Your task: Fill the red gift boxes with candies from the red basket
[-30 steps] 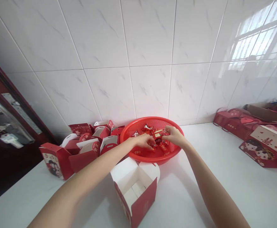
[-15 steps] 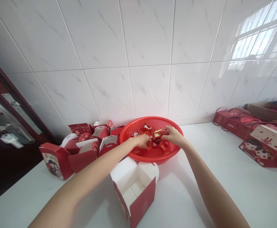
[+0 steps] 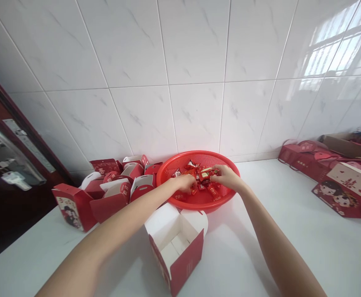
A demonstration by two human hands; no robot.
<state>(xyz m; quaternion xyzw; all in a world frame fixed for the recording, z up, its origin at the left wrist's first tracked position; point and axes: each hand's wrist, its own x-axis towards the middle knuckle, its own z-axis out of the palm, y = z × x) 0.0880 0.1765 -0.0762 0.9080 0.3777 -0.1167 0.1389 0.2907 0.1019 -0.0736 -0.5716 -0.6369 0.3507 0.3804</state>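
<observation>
A red plastic basket (image 3: pixel 199 203) with mesh sides holds a small heap of red wrapped candies (image 3: pixel 203 175). My left hand (image 3: pixel 185 183) reaches into its left side, fingers curled down and closed on a candy in a red wrapper, mostly hidden under them. From the right, my right hand (image 3: pixel 228 178) pinches a red wrapped candy at the heap's edge between thumb and fingers. In front of the basket, between my forearms, an open red gift box (image 3: pixel 186 264) with a white inside stands upright; no candy shows in it.
Several open red boxes (image 3: pixel 110 204) crowd together on the left of the white table (image 3: pixel 254 243). More red boxes (image 3: pixel 344 194) and a brown carton (image 3: pixel 335 145) stand at the right. A tiled wall (image 3: pixel 195 115) rises behind. A dark door with keys (image 3: pixel 16 179) is at the far left.
Both hands stay in the basket, nearly in place, with only slight finger movement among the candies. The view has shifted very slightly. The open box stands where it was.
</observation>
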